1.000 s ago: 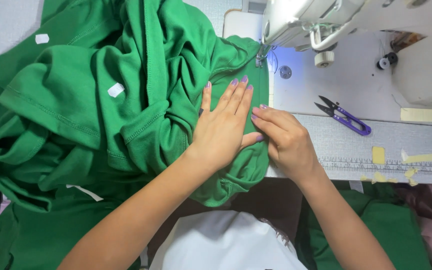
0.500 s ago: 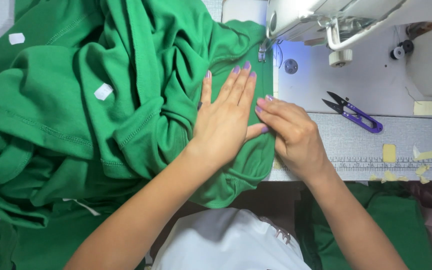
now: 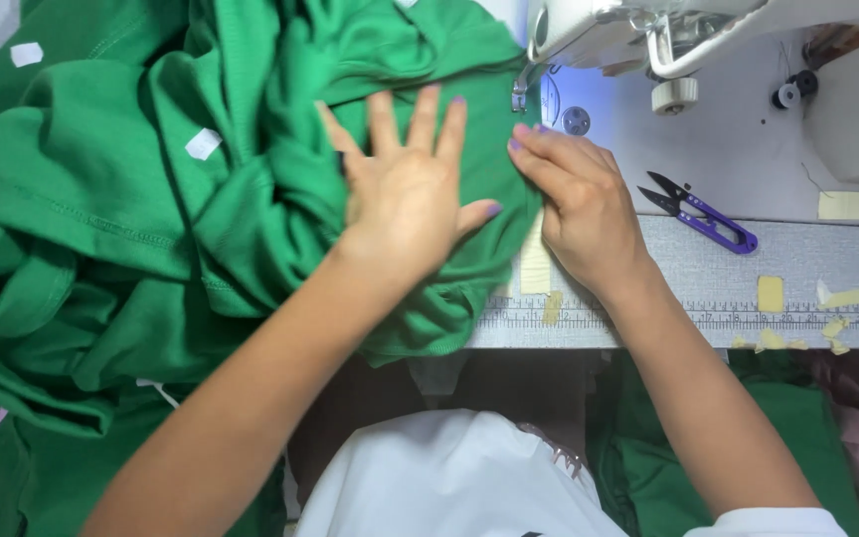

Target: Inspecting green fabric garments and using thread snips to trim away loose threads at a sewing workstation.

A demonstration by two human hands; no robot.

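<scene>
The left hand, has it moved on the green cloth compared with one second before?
Yes. The left hand now lies flat with fingers spread, farther from the right hand and the purple snips.

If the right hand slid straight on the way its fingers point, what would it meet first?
Probably the presser foot of the sewing machine: the right hand points up-left along the green fabric toward it.

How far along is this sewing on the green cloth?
Done: the green fabric already shows finished stitched hems. In hand: the left hand presses it flat while the right hand guides its edge at the sewing machine foot. Left: most of the cloth lies bunched to the left; the purple snips lie untouched.
</scene>
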